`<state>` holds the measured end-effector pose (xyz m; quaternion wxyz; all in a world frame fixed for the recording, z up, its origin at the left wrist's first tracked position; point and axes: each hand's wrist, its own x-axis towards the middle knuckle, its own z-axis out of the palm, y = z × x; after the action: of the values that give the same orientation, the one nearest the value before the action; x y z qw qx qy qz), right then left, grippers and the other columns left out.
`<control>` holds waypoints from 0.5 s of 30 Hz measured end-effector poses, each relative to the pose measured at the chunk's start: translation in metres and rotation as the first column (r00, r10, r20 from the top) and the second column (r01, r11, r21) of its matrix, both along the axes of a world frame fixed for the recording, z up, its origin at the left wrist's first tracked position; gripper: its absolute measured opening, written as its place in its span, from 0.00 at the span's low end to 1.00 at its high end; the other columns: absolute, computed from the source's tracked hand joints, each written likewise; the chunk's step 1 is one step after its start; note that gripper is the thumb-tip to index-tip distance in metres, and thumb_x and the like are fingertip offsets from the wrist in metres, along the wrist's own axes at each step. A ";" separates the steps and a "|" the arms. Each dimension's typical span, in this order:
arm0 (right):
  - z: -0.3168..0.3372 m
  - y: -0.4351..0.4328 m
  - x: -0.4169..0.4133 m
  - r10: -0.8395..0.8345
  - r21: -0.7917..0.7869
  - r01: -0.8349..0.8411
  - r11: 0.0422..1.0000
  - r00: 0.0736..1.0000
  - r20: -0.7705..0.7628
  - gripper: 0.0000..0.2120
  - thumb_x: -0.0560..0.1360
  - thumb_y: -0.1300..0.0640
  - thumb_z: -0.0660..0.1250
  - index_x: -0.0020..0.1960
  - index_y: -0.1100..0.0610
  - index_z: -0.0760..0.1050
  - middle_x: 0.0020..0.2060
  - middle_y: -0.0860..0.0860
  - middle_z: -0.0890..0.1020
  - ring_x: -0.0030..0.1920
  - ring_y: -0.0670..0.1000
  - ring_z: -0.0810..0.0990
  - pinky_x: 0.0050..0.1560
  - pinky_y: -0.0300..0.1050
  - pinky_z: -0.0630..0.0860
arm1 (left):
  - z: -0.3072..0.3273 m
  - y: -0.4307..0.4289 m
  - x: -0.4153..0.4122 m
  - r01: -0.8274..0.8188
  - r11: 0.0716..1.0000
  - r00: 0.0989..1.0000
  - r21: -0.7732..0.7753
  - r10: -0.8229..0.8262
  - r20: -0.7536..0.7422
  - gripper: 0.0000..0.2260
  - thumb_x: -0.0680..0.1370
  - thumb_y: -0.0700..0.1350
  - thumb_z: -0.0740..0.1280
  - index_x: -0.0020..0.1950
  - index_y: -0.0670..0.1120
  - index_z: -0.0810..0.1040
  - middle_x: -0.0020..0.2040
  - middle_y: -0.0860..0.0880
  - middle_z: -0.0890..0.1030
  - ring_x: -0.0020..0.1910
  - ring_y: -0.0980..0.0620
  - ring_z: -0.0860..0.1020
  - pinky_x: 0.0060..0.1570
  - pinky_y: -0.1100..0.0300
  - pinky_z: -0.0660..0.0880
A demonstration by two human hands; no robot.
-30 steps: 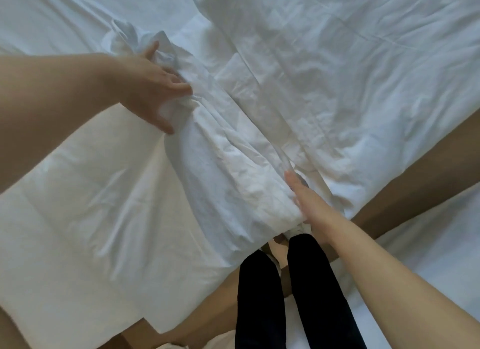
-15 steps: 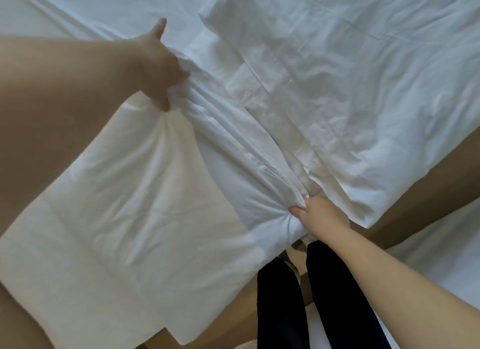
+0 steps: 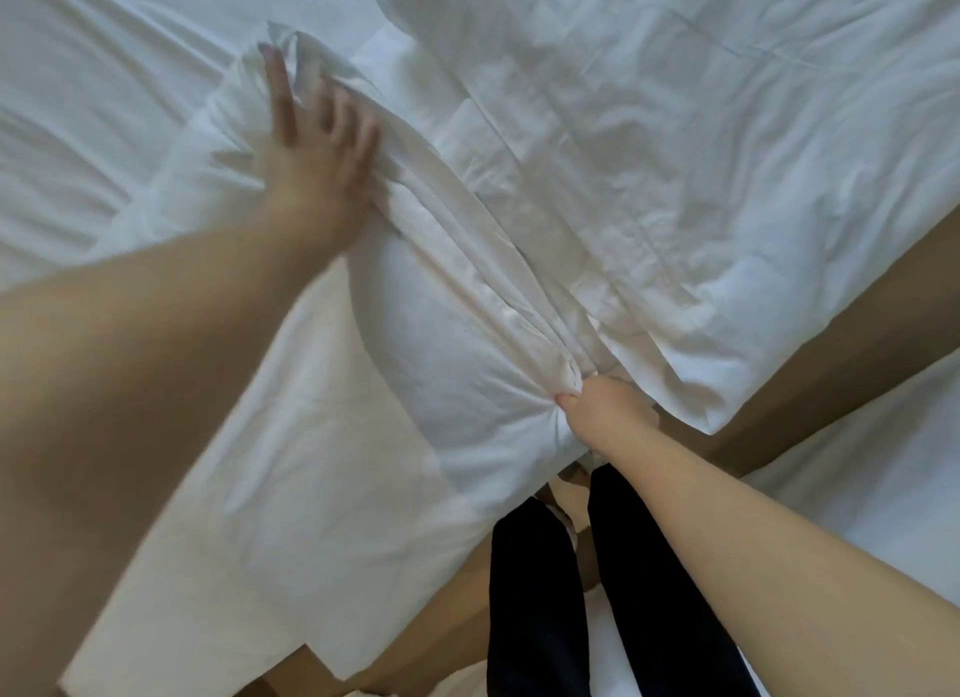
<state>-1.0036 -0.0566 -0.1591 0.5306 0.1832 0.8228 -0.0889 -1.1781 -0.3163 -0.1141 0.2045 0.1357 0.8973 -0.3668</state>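
Note:
A white pillow in a white pillowcase (image 3: 426, 343) lies across the bed in front of me. Its loose case edge is gathered into long pleats running from upper left to lower right. My right hand (image 3: 602, 410) grips the bunched near end of those pleats at the pillow's corner. Over the far end of the pleats, my left hand (image 3: 311, 151) lies with fingers spread and straight, touching the cloth; it is motion-blurred.
A second white pillow or folded duvet (image 3: 675, 151) lies to the right, touching the pleats. A white sheet (image 3: 78, 99) covers the bed at left. Brown floor (image 3: 831, 343) shows at right, my dark trouser legs (image 3: 571, 592) below.
My left hand has let go of the far end of the gathered cloth and spread its fingers over it. My right hand keeps its grip on the near end.

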 end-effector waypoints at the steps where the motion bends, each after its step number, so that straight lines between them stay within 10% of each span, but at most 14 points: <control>1: 0.005 -0.002 -0.002 0.012 0.000 -0.012 1.000 1.000 -0.015 0.20 0.82 0.45 0.55 0.67 0.56 0.70 0.58 0.55 0.74 0.56 0.57 0.75 0.48 0.48 0.70 | -0.005 0.010 0.019 -0.114 0.963 0.993 0.246 0.112 0.022 0.28 0.80 0.53 0.46 0.79 0.45 0.51 0.79 0.40 0.52 0.78 0.37 0.45 0.70 0.31 0.39; 4: 0.031 0.002 -0.005 0.182 -0.024 -0.194 0.981 0.951 -0.251 0.18 0.81 0.51 0.55 0.69 0.56 0.65 0.63 0.55 0.71 0.58 0.56 0.75 0.46 0.48 0.71 | -0.014 0.046 0.084 -0.301 0.711 0.945 0.635 0.314 0.096 0.30 0.80 0.56 0.53 0.80 0.48 0.51 0.80 0.42 0.47 0.78 0.37 0.43 0.68 0.28 0.41; 8: 0.052 0.022 -0.030 0.399 0.041 -0.544 0.838 0.561 -0.725 0.17 0.69 0.60 0.68 0.58 0.59 0.76 0.58 0.57 0.77 0.55 0.61 0.77 0.49 0.56 0.75 | -0.021 0.080 0.141 -0.459 0.642 0.872 0.614 0.460 0.171 0.34 0.77 0.65 0.45 0.80 0.51 0.42 0.79 0.43 0.38 0.77 0.39 0.38 0.67 0.26 0.44; 11: 0.036 0.038 -0.084 0.642 0.191 -0.727 0.660 0.414 -0.645 0.29 0.75 0.52 0.62 0.75 0.52 0.63 0.78 0.54 0.58 0.77 0.61 0.55 0.70 0.70 0.53 | -0.031 0.092 0.145 -0.501 0.612 0.831 0.612 0.539 0.141 0.35 0.77 0.65 0.45 0.80 0.51 0.41 0.79 0.44 0.37 0.77 0.39 0.37 0.67 0.26 0.44; 15: 0.011 0.042 -0.151 0.742 0.270 -0.796 0.541 0.300 -0.600 0.32 0.78 0.39 0.48 0.80 0.45 0.48 0.79 0.47 0.43 0.78 0.60 0.40 0.67 0.79 0.41 | -0.045 0.105 0.129 -0.512 0.610 0.808 0.604 0.581 0.098 0.35 0.76 0.67 0.44 0.80 0.52 0.41 0.79 0.43 0.37 0.77 0.39 0.36 0.67 0.25 0.44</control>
<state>-1.1548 -0.0143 -0.1480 0.1897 -0.2970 0.9319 0.0856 -1.0495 -0.2111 -0.1587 0.2034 -0.1066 0.9732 0.0128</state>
